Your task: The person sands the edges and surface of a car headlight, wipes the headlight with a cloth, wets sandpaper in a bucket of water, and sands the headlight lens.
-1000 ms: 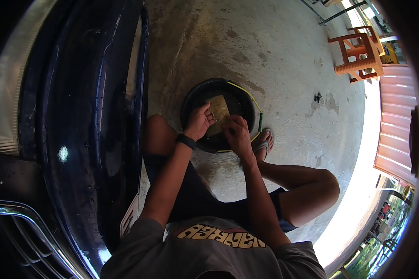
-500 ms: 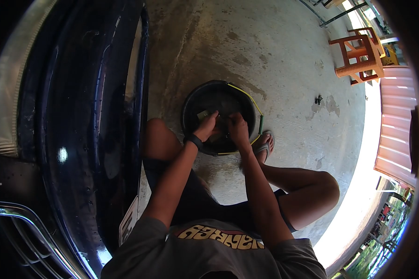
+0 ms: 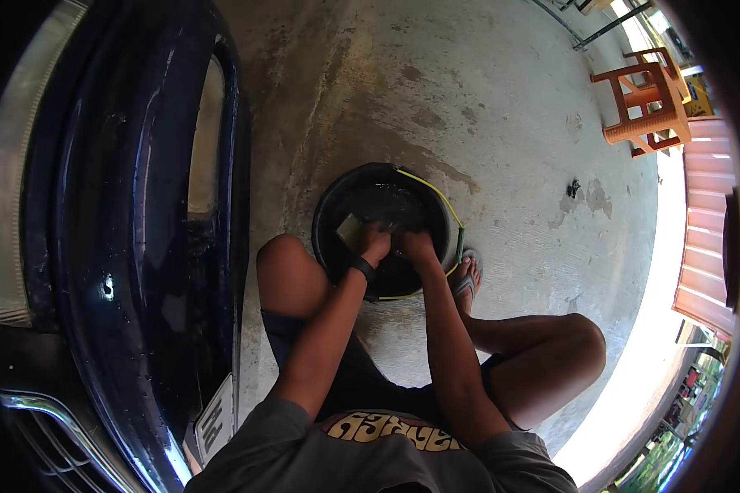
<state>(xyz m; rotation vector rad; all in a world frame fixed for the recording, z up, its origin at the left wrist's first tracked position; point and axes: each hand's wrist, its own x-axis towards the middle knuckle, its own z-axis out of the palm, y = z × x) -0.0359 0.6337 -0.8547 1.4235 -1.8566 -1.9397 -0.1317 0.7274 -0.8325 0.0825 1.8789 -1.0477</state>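
Note:
A black bucket [image 3: 325, 261] with water in it stands on the floor between my knees. Both of my hands are down inside it, close together. My left hand [image 3: 376, 242] is closed on a greenish flat rectangular piece [image 3: 350, 232], which sticks out on its left side; its material is unclear. Just right of it, my right hand [image 3: 416, 245] dips into the dark water with its fingers hidden. A yellow handle with a green grip [image 3: 460, 240] lies against the bucket's right side.
A dark blue wet car bumper [image 3: 115, 214] rises close on my left, with a number plate [image 3: 215, 417] low down. Orange plastic stools [image 3: 645, 103] stand at the upper right. A small dark object [image 3: 573, 188] lies on the concrete floor [image 3: 518, 107].
Both hands have gone lower into the bucket and closer together. More of the greenish piece shows beside my left hand. The camera view has shifted slightly.

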